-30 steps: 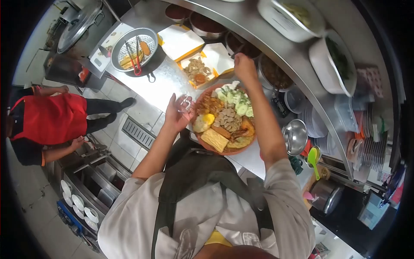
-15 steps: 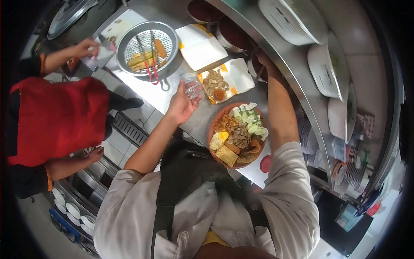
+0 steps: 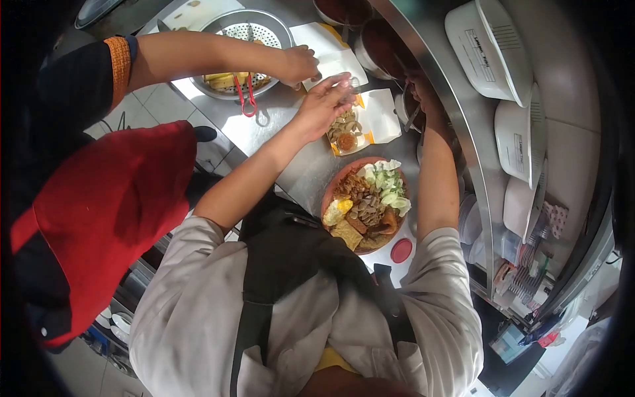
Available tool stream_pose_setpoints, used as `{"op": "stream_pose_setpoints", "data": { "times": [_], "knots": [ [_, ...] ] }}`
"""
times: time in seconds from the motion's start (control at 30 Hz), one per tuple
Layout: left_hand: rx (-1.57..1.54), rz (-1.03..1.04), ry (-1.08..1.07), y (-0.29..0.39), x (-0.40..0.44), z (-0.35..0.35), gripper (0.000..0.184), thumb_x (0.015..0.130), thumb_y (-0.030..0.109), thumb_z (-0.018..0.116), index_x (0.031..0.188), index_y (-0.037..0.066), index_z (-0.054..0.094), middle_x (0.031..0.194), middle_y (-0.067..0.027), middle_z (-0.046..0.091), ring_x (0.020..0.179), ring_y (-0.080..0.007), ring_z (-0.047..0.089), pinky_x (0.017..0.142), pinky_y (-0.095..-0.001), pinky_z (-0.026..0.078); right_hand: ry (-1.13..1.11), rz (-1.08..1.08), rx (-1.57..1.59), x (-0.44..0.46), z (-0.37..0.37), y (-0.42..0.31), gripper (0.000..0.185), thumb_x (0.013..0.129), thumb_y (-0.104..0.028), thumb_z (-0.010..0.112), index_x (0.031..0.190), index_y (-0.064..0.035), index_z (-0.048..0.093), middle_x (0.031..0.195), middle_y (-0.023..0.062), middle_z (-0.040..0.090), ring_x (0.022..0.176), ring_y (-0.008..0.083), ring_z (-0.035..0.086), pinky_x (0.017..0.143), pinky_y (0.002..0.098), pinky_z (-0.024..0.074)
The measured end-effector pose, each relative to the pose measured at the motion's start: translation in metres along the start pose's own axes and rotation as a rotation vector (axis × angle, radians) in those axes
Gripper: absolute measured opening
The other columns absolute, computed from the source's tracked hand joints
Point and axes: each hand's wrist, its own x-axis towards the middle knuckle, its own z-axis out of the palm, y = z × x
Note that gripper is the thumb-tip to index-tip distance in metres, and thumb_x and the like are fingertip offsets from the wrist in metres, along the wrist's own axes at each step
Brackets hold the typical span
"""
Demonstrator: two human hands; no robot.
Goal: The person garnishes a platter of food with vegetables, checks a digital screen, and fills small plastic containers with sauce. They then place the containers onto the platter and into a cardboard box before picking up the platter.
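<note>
My left hand (image 3: 324, 109) is closed around a small clear plastic cup (image 3: 354, 82), partly hidden by the fingers. It is above an open takeaway box (image 3: 380, 118) holding sliced brown food and a small tub of orange-red sauce (image 3: 346, 141). Under the shelf, my right hand (image 3: 418, 94) reaches in by the sauce pots, fingers curled; what they grip is shaded. A metal strip like a utensil handle (image 3: 414, 119) shows just below it. Nearer my body sits a round clay-coloured dish (image 3: 329, 192) of cabbage, fried egg, meat slices and fried pieces.
A co-worker's arm (image 3: 218, 54) stretches over a perforated metal pan (image 3: 286, 30) with red-handled tongs (image 3: 247, 100). Another open box (image 3: 331, 49) lies behind. White tubs (image 3: 488, 49) line the steel shelf (image 3: 456, 99) at right. A red lid (image 3: 401, 250) rests beside the dish.
My left hand has moved up and right with the plastic cup, toward the pots. The co-worker has come closer and reached across the pan toward the boxes. My right hand stays by the pots.
</note>
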Motion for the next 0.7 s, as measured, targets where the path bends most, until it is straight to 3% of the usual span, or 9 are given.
{"op": "stream_pose_setpoints", "data": {
  "times": [0.03,0.1,0.2,0.27,0.3,0.47,0.5,0.6,0.7],
  "knots": [
    [0.005,0.02,-0.012,-0.005,0.004,0.004,0.048,0.102,0.029,0.057,0.142,0.006,0.046,0.123,-0.009,0.055,0.108,-0.0173,0.058,0.094,-0.0311,0.048,0.004,-0.004,0.09,-0.01,0.002,-0.002,0.005,0.088,-0.013,0.057,0.085,-0.0116,0.061,0.056,-0.006,0.04,0.036,0.0022,0.026,0.034,0.0219,0.0139],
    [0.054,0.058,-0.023,-0.003,0.01,0.016,0.05,0.102,0.029,0.057,0.144,0.006,0.044,0.126,-0.01,0.054,0.109,-0.0176,0.058,0.094,-0.0307,0.049,0.112,-0.027,0.159,-0.037,0.016,-0.019,0.006,0.089,-0.014,0.057,0.084,-0.0114,0.06,0.054,-0.0061,0.038,0.037,0.0026,0.029,0.034,0.0219,0.017],
    [0.154,0.145,-0.043,0.003,0.041,0.024,0.052,0.101,0.031,0.058,0.146,0.009,0.043,0.134,-0.0089,0.052,0.111,-0.0189,0.058,0.09,-0.0301,0.049,-0.037,-0.02,0.128,-0.003,-0.022,0.028,0.005,0.089,-0.014,0.057,0.087,-0.0113,0.06,0.058,-0.0054,0.044,0.038,0.0016,0.03,0.034,0.0206,0.0181],
    [0.263,0.21,0.065,0.016,0.076,0.03,0.048,0.1,0.035,0.058,0.139,0.009,0.049,0.126,-0.0054,0.058,0.098,-0.018,0.064,0.08,-0.0288,0.05,0.053,-0.032,0.042,-0.019,-0.013,0.015,0.007,0.09,-0.016,0.058,0.093,-0.0107,0.062,0.07,-0.0033,0.052,0.04,0.001,0.032,0.034,0.0195,0.0201],
    [0.383,0.233,0.111,0.022,0.098,0.03,0.041,0.101,0.037,0.055,0.131,0.009,0.055,0.119,-0.0059,0.062,0.094,-0.0188,0.065,0.075,-0.0296,0.051,0.087,-0.044,0.054,-0.024,-0.012,0.012,0.008,0.091,-0.016,0.058,0.095,-0.0105,0.062,0.073,-0.0027,0.054,0.041,0.001,0.033,0.034,0.0194,0.0204],
    [1.072,0.486,0.079,0.018,0.233,0.015,0.034,0.096,0.032,0.057,0.121,0.01,0.061,0.112,-0.008,0.065,0.095,-0.0243,0.066,0.077,-0.0344,0.05,0.077,-0.014,0.038,-0.027,-0.028,0.016,0.019,0.096,-0.02,0.057,0.11,-0.0088,0.062,0.085,-0.0003,0.058,0.045,0.0008,0.036,0.036,0.018,0.0224],
    [1.204,0.533,0.054,0.014,0.257,0.011,0.032,0.095,0.031,0.057,0.119,0.01,0.062,0.111,-0.0084,0.066,0.095,-0.0254,0.066,0.078,-0.0353,0.05,0.161,-0.051,0.038,-0.034,-0.024,0.015,0.019,0.095,-0.021,0.058,0.109,-0.0089,0.063,0.085,0.0001,0.059,0.044,0.0001,0.035,0.036,0.017,0.0215],
    [1.56,0.656,-0.048,0.008,0.306,0.006,0.029,0.092,0.029,0.058,0.113,0.011,0.066,0.107,-0.0097,0.068,0.095,-0.0288,0.066,0.079,-0.0382,0.05,0.052,-0.091,0.001,-0.046,-0.041,0.01,0.021,0.095,-0.022,0.06,0.109,-0.0071,0.062,0.088,0.0021,0.062,0.051,0.0043,0.046,0.043,0.02,0.0352],
    [1.793,0.795,-0.163,0.001,0.331,0.001,0.026,0.089,0.026,0.059,0.107,0.011,0.07,0.103,-0.0109,0.07,0.095,-0.0321,0.066,0.08,-0.0411,0.05,0.081,-0.225,-0.024,-0.052,-0.049,0.005,0.022,0.095,-0.022,0.058,0.112,-0.0083,0.062,0.092,0.004,0.063,0.06,0.0092,0.05,0.051,0.024,0.0386]
  ]
}}
